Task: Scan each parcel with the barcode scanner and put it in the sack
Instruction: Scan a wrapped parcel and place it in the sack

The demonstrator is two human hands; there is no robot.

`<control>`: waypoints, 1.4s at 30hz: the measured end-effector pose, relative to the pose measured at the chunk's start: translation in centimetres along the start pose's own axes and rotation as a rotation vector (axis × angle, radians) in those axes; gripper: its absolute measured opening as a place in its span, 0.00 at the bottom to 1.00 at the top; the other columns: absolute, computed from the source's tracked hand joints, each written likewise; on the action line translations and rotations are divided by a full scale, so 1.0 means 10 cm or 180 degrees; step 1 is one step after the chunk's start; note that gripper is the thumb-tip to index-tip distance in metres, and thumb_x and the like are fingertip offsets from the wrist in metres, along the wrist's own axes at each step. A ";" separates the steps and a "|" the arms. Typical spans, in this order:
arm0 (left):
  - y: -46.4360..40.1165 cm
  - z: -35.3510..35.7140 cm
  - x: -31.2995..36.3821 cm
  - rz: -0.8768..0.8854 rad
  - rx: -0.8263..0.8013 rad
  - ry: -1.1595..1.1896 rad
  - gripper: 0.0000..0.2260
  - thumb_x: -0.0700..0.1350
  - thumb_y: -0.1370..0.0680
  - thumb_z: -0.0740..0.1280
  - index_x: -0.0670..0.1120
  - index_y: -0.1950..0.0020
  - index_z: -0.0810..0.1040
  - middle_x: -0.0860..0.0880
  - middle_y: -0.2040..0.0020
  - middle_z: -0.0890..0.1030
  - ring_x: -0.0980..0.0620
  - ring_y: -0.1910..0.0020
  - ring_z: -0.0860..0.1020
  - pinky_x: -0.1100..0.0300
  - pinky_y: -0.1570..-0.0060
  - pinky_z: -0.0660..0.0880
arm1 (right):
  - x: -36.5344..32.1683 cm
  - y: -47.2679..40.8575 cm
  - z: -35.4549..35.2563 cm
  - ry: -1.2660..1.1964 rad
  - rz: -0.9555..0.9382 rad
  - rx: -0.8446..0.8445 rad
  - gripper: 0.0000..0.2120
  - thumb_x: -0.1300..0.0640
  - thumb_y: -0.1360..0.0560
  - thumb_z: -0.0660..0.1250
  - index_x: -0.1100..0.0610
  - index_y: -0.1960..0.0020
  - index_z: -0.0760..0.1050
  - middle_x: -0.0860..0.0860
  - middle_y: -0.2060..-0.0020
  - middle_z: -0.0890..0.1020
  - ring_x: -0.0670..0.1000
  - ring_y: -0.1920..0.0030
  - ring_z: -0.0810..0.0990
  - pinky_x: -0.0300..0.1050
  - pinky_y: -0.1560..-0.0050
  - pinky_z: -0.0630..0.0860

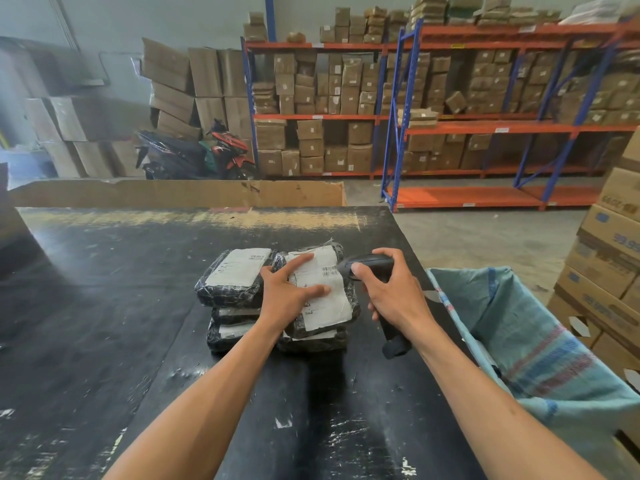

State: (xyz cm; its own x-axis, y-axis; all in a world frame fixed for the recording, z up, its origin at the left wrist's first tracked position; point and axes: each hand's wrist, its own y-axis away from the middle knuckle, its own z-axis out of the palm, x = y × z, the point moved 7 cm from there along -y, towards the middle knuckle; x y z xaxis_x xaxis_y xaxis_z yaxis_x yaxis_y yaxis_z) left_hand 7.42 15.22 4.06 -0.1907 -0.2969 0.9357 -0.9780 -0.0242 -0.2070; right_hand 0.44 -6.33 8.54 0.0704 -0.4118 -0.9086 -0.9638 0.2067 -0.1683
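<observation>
Several black-wrapped parcels with white labels are stacked mid-table. My left hand lies spread on the label of the top right parcel, pressing it down with fingers apart. My right hand grips a black barcode scanner, its head pointing left at the barcode on that label, its handle sticking out below my palm. Another top parcel lies to the left, with more parcels under both. A light blue woven sack hangs open at the table's right edge.
The black worn table has a cardboard sheet standing along its far edge. Stacked cartons stand right of the sack. Orange and blue shelving full of boxes lines the back, with a motorbike beside it.
</observation>
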 end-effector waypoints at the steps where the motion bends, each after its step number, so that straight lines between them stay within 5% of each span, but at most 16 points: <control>1: -0.01 0.00 -0.01 -0.0003 0.0003 0.0008 0.31 0.51 0.39 0.86 0.64 0.39 0.81 0.48 0.38 0.64 0.49 0.41 0.74 0.58 0.36 0.75 | 0.00 0.00 0.00 -0.0023 -0.0005 0.0003 0.22 0.42 0.22 0.71 0.45 0.33 0.67 0.53 0.57 0.85 0.50 0.72 0.83 0.45 0.72 0.81; 10: -0.11 -0.11 -0.02 0.0052 0.0166 0.0171 0.30 0.51 0.39 0.86 0.66 0.40 0.81 0.48 0.38 0.64 0.53 0.44 0.76 0.67 0.42 0.75 | 0.12 0.01 -0.10 -0.0102 0.0121 0.0259 0.22 0.41 0.23 0.72 0.44 0.35 0.67 0.55 0.58 0.85 0.54 0.70 0.84 0.43 0.74 0.79; 14: -0.29 -0.30 0.13 0.0138 0.0391 0.0232 0.31 0.54 0.40 0.86 0.67 0.40 0.81 0.46 0.34 0.64 0.49 0.40 0.75 0.59 0.34 0.74 | 0.58 0.13 -0.06 0.0171 0.0517 0.0132 0.23 0.41 0.22 0.71 0.46 0.33 0.65 0.55 0.53 0.83 0.55 0.62 0.84 0.41 0.74 0.78; 18: -0.45 -0.35 0.18 0.0224 0.0433 0.0406 0.36 0.62 0.48 0.86 0.69 0.41 0.81 0.44 0.34 0.73 0.49 0.40 0.80 0.52 0.39 0.80 | 1.11 0.34 0.17 0.0773 0.0859 -0.0182 0.24 0.40 0.21 0.69 0.46 0.32 0.63 0.55 0.46 0.79 0.54 0.51 0.80 0.48 0.52 0.77; 21: -0.48 -0.30 0.16 0.0223 0.0370 0.0503 0.37 0.61 0.48 0.87 0.68 0.41 0.81 0.41 0.34 0.75 0.49 0.40 0.81 0.53 0.42 0.81 | 1.40 0.45 0.33 0.1044 0.1057 -0.0328 0.27 0.38 0.21 0.68 0.45 0.29 0.62 0.55 0.44 0.78 0.57 0.48 0.80 0.51 0.44 0.79; 27: -0.32 -0.09 0.18 0.0228 0.0172 0.0346 0.32 0.57 0.44 0.86 0.69 0.42 0.81 0.47 0.35 0.68 0.50 0.40 0.79 0.55 0.40 0.79 | 1.60 0.56 0.43 0.1284 0.1120 -0.0408 0.26 0.37 0.20 0.66 0.46 0.29 0.60 0.56 0.44 0.81 0.59 0.49 0.80 0.52 0.47 0.79; 33: -0.26 0.22 0.15 0.0195 -0.0073 0.0255 0.32 0.58 0.43 0.86 0.70 0.42 0.81 0.48 0.35 0.68 0.51 0.41 0.77 0.57 0.38 0.77 | 1.63 0.58 0.35 0.1291 0.1243 -0.0730 0.42 0.34 0.23 0.66 0.44 0.18 0.48 0.59 0.29 0.75 0.63 0.32 0.77 0.57 0.32 0.74; 37: -0.24 0.55 0.18 0.0195 -0.0291 0.0222 0.35 0.62 0.47 0.86 0.70 0.41 0.80 0.46 0.34 0.73 0.49 0.41 0.80 0.51 0.40 0.80 | 1.39 0.47 -0.12 0.0620 0.0609 -0.0210 0.41 0.37 0.24 0.70 0.33 0.20 0.48 0.52 0.24 0.64 0.56 0.28 0.73 0.58 0.29 0.70; 42: -0.09 1.17 0.26 0.0076 -0.0716 0.0187 0.32 0.54 0.42 0.86 0.69 0.41 0.81 0.51 0.39 0.68 0.56 0.42 0.76 0.63 0.42 0.77 | 1.15 0.14 -0.78 -0.0155 -0.0017 0.0041 0.35 0.40 0.24 0.75 0.20 0.31 0.55 0.45 0.29 0.68 0.49 0.31 0.73 0.50 0.33 0.72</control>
State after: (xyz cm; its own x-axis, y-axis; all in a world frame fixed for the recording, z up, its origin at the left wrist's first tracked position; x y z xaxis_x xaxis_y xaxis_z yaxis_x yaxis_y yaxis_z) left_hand 8.82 3.33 3.33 -0.2121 -0.2385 0.9477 -0.9661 0.1975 -0.1666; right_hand -2.16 -17.75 0.81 0.0881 -0.3694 -0.9251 -0.9600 0.2163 -0.1777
